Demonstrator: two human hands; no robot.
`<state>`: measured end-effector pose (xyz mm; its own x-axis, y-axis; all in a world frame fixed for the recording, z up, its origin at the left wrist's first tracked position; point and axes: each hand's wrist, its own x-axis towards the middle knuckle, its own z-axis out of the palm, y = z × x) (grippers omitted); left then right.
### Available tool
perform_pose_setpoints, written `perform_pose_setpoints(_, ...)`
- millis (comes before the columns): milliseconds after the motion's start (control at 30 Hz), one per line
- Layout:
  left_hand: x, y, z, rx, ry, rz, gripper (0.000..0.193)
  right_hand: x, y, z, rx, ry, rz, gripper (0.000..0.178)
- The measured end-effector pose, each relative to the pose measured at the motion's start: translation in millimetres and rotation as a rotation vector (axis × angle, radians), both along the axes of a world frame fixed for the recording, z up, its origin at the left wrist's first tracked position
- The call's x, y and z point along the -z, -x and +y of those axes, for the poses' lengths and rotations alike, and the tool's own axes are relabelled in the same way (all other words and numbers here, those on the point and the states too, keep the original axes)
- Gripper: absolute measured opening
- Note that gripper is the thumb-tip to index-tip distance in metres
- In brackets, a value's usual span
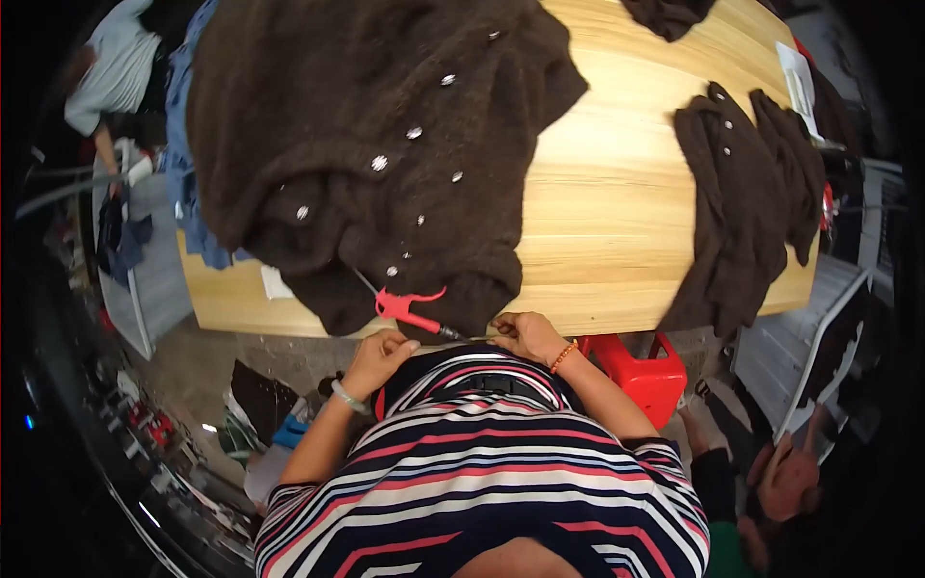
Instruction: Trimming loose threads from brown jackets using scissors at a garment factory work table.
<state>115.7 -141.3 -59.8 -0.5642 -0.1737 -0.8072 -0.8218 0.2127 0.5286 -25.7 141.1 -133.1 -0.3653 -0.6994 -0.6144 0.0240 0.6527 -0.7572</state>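
Observation:
A dark brown fuzzy knit garment with several shiny silver buttons lies spread on the table in front of me, its lower part reaching the near edge. On that lower part rests a red air blow gun with a thin metal nozzle, its hose end pointing toward me. My left hand is at the table edge below the blow gun, thumb and fingers pinched together. To the right of the hose end, my right hand is also pinched close to the garment's hem. What either hand grips is too small to make out.
The wooden table also bears another brown buttoned garment at the right and blue fabric at the left. A red stool stands under the near right edge. Other people are at both sides, near pale metal-framed tables.

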Motion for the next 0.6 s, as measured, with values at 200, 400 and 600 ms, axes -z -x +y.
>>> perform_pose_setpoints(200,90,-11,43,-0.720,0.083,0.100,0.030,12,-19,-2,-0.149,0.147,0.062,0.034)
perform_pose_setpoints(400,94,-31,70,-0.918,0.080,0.309,0.019,-37,-30,-25,-0.122,0.388,0.207,0.038)
perform_pose_setpoints(600,-7,2,137,-0.495,0.085,0.622,0.025,-72,-15,-24,-0.097,0.579,0.209,0.080)
